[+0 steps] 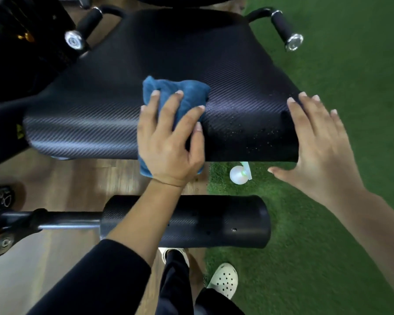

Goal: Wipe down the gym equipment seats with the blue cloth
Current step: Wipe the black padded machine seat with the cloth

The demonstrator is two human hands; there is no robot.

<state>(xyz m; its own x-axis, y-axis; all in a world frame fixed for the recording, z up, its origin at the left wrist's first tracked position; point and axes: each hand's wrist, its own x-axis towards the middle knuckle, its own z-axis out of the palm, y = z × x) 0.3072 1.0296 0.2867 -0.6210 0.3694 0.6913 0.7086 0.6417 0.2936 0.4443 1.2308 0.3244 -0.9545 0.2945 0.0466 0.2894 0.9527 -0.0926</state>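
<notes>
pressing the blue cloth [184,92] onto the black seat [89,114], the left hand [168,146] lies over it, fingers spread and nearly straight. cloth sits mid-seat at the front edge, one end hanging over. right hand [319,144] open, fingers straight, resting against the seat's right end. roller pad [225,221] nearer, below the seat.

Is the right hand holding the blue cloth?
No, the left hand presses the blue cloth onto the seat; the right hand rests flat on the seat's edge.
</notes>
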